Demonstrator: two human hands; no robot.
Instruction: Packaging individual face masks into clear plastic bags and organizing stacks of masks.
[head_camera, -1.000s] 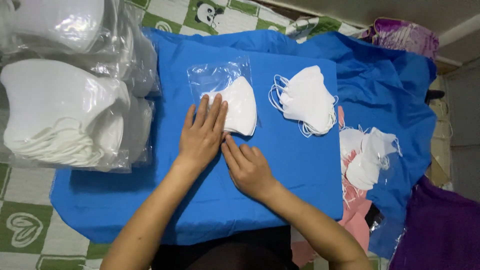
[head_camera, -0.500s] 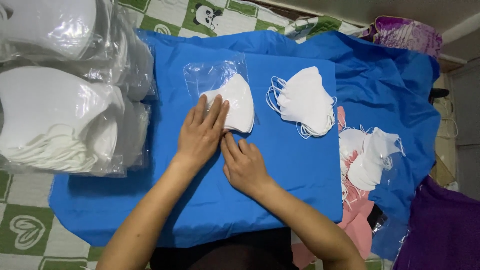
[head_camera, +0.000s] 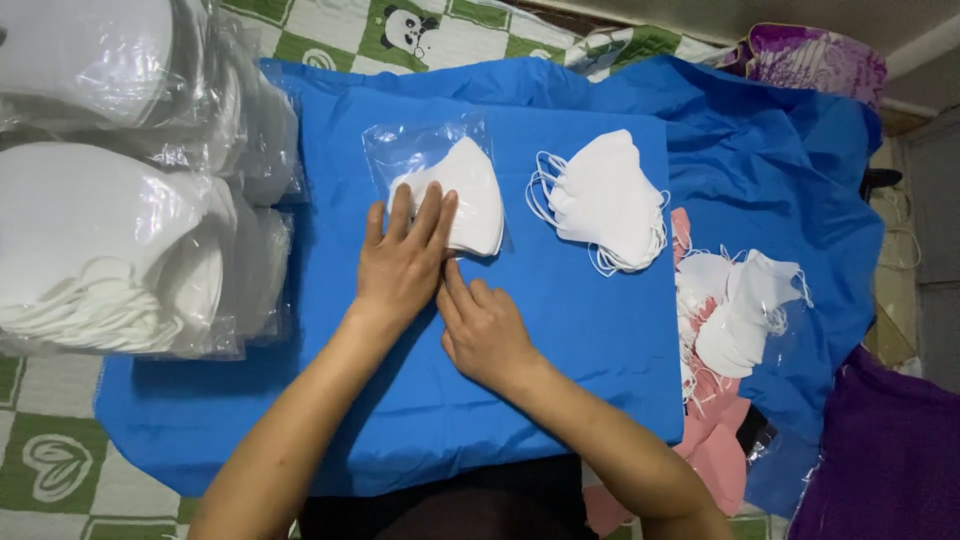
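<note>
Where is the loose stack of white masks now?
In the head view, the loose stack of white masks lies on the blue cloth, right of the bagged mask under the left hand.

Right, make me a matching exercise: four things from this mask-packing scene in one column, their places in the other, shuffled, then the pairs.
Things
1. white folded mask in a clear plastic sleeve
2. loose stack of white folded masks
3. clear bags stuffed with white masks
4. purple cloth

Places
A. bottom right corner
B. under the left hand
C. far left, off the blue cloth
D. on the blue cloth, right of both hands

Pairs: 1-B, 2-D, 3-C, 4-A
</note>
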